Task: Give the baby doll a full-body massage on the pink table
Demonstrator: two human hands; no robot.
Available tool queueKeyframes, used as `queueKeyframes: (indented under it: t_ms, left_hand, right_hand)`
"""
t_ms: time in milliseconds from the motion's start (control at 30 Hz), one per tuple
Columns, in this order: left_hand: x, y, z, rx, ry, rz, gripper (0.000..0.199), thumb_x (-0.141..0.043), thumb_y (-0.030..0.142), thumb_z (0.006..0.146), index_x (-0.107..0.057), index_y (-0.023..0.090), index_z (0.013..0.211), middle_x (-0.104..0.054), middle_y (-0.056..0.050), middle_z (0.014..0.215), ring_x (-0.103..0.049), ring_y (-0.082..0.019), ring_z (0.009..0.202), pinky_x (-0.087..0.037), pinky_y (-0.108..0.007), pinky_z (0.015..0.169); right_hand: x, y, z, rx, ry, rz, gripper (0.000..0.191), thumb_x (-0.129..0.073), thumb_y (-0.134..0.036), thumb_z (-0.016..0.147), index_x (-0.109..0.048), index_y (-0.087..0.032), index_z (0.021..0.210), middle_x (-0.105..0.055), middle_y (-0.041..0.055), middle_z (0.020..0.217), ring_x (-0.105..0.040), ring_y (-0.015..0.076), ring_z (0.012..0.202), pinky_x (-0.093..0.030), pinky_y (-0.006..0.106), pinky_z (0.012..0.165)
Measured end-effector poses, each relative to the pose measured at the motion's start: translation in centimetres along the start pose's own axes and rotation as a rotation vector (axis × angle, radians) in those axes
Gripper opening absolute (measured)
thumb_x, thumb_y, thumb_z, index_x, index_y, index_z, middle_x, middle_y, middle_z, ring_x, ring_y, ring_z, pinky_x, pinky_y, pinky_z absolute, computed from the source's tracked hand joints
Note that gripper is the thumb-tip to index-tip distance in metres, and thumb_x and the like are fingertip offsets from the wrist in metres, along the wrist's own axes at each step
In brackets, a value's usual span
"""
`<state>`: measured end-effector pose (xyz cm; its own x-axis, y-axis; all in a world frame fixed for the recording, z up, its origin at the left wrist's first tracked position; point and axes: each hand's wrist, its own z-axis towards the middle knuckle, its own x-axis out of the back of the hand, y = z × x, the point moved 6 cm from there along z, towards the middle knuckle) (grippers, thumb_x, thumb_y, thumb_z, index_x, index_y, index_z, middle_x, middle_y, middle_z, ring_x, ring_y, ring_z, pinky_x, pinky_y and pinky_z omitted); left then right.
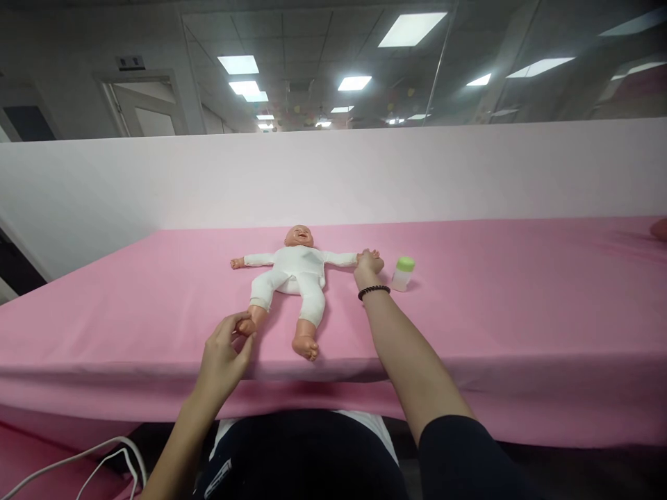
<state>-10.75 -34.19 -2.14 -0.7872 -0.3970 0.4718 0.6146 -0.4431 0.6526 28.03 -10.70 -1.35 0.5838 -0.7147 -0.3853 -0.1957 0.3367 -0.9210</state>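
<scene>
A baby doll (pixel 299 267) with a white cloth body lies face up on the pink-covered table (pixel 495 292), its arms spread and its legs toward me. My left hand (pixel 225 351) has its thumb and fingers around the doll's foot on the left side. Out at the end of the doll's right-side arm, my right hand (pixel 369 264) is closed on the doll's hand, with small doll fingers showing past mine. Just right of that hand stands a small clear bottle (pixel 402 274) with a green lid.
A white low wall (pixel 333 173) with glass above it runs behind the table. White cables (pixel 117 444) hang at the lower left. Part of a skin-toned object (pixel 659 230) shows at the far right edge.
</scene>
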Motion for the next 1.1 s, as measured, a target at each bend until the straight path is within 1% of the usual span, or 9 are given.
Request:
queueKeyframes:
  t_ms: [100,233,400,533,667,800,900,1000,1100]
  left_hand:
    - [0.6,2.3,2.7,-0.117,0.092,0.049,0.028,-0.062,0.03,0.092,-0.065,0.02,0.118,-0.074,-0.008,0.118,-0.072,-0.025,0.107,-0.064,-0.044,0.097]
    - [-1.0,4.4,7.6,-0.23,0.083,0.121,0.025,-0.059,0.022,0.092,-0.062,0.02,0.117,-0.074,-0.008,0.115,-0.071,-0.025,0.101,-0.062,-0.043,0.09]
    - [-5.2,4.5,11.8,-0.294,0.008,0.164,0.024,-0.057,0.008,0.087,-0.059,0.019,0.107,-0.072,-0.009,0.106,-0.068,-0.025,0.095,-0.057,-0.039,0.082]
    - [-7.0,3.9,12.4,-0.29,-0.041,0.168,0.023,-0.053,0.005,0.086,-0.059,0.018,0.104,-0.072,-0.011,0.104,-0.068,-0.027,0.092,-0.057,-0.042,0.08]
    - [-4.9,4.5,11.9,-0.294,-0.012,0.145,0.021,-0.057,0.012,0.087,-0.061,0.018,0.106,-0.072,-0.01,0.104,-0.068,-0.025,0.094,-0.059,-0.042,0.085]
    - [-0.5,5.2,9.4,-0.194,0.037,0.057,0.024,-0.062,0.026,0.089,-0.064,0.02,0.111,-0.072,-0.008,0.11,-0.07,-0.023,0.096,-0.064,-0.042,0.088]
    - [1.7,5.0,6.0,-0.117,0.017,0.059,0.025,-0.063,0.031,0.089,-0.066,0.02,0.111,-0.073,-0.006,0.109,-0.071,-0.022,0.097,-0.066,-0.041,0.091]
    - [2.3,3.5,2.6,-0.072,0.006,0.075,0.027,-0.062,0.034,0.09,-0.067,0.021,0.114,-0.073,-0.006,0.109,-0.073,-0.022,0.097,-0.067,-0.041,0.09]
    - [1.5,0.8,0.2,0.017,-0.016,0.044,0.032,-0.063,0.037,0.091,-0.064,0.021,0.119,-0.072,-0.008,0.117,-0.074,-0.024,0.1,-0.068,-0.043,0.09]
  right_hand:
    - [-2.2,-2.5,-1.7,0.21,-0.071,-0.035,0.024,-0.067,-0.016,0.097,-0.063,-0.013,0.12,-0.069,0.0095,0.121,-0.069,0.0198,0.107,-0.057,0.037,0.096]
    - [-5.4,-4.8,-6.2,0.559,-0.381,-0.093,0.02,-0.067,-0.018,0.091,-0.067,-0.016,0.111,-0.074,0.0086,0.116,-0.068,0.0199,0.11,-0.051,0.034,0.105]
    - [-7.7,-3.7,-11.2,0.79,-0.777,-0.234,0.025,-0.068,-0.014,0.082,-0.074,-0.02,0.105,-0.077,0.0075,0.106,-0.069,0.025,0.1,-0.054,0.039,0.097]
    - [-8.1,-2.6,-12.3,0.84,-0.93,-0.291,0.023,-0.066,-0.012,0.08,-0.075,-0.022,0.098,-0.077,0.0058,0.099,-0.07,0.0261,0.094,-0.055,0.041,0.092]
    - [-7.8,-3.3,-11.0,0.783,-0.832,-0.226,0.024,-0.069,-0.015,0.079,-0.074,-0.021,0.102,-0.077,0.0061,0.1,-0.07,0.025,0.095,-0.056,0.04,0.093]
    - [-6.6,-4.2,-7.5,0.607,-0.536,-0.091,0.021,-0.07,-0.024,0.084,-0.068,-0.018,0.104,-0.075,0.009,0.108,-0.069,0.0218,0.101,-0.057,0.036,0.095]
    - [-5.0,-3.7,-4.3,0.415,-0.296,-0.02,0.025,-0.067,-0.018,0.088,-0.063,-0.016,0.113,-0.071,0.0109,0.121,-0.069,0.019,0.109,-0.058,0.032,0.094]
    - [-3.1,-1.9,-1.5,0.198,-0.131,-0.012,0.022,-0.065,-0.015,0.096,-0.062,-0.014,0.117,-0.07,0.0093,0.118,-0.07,0.0169,0.099,-0.06,0.03,0.083]
    - [-1.1,0.2,0.1,0.023,-0.054,-0.042,0.017,-0.068,-0.025,0.101,-0.065,-0.013,0.113,-0.069,0.0053,0.104,-0.068,0.0149,0.084,-0.061,0.029,0.073]
